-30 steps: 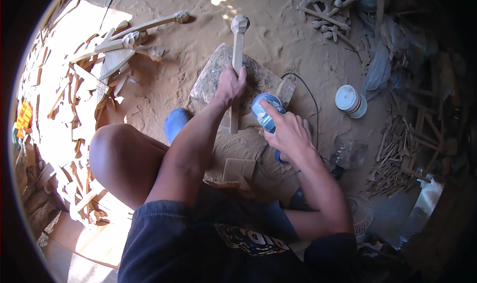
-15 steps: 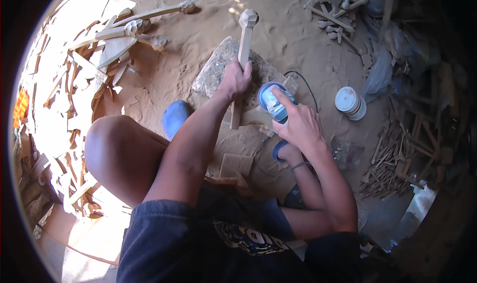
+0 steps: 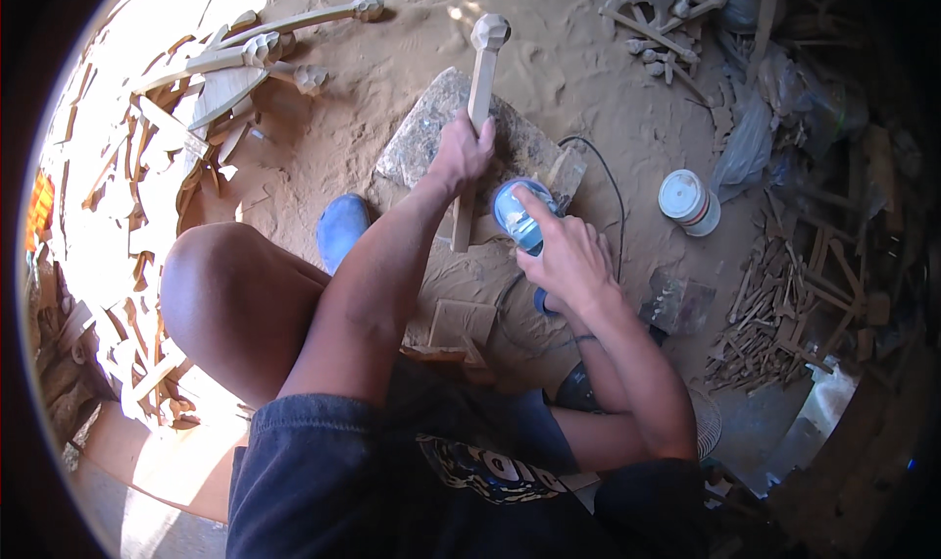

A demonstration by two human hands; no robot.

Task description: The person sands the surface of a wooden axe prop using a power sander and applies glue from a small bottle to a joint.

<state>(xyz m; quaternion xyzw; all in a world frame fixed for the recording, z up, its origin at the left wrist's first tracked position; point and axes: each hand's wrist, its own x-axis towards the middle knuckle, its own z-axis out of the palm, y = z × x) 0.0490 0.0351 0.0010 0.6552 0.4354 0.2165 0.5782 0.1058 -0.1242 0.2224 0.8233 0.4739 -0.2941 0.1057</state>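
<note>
My left hand [image 3: 463, 152] is closed around the middle of a pale wooden post [image 3: 481, 83] with a faceted knob at its far end. The post stands out lengthwise over a rough stone block [image 3: 417, 132], and its near end shows below my wrist. To the right, my right hand [image 3: 573, 255] grips a teal power sander [image 3: 518, 214] with a round head, index finger stretched along its top. The sander's head is close beside the near part of the post; I cannot tell whether they touch.
Several knob-ended posts [image 3: 294, 25] lie at the far left beside sunlit wood scraps. A white tub [image 3: 683, 196] stands on the sandy ground at right, near a pile of wood sticks [image 3: 755, 333]. A black cord [image 3: 619, 181] loops behind the sander. A blue shoe [image 3: 343, 228] is left of the block.
My right hand and the sander have shifted a little left and nearer to me, closer to the post. My left hand keeps its hold on the post almost unmoved.
</note>
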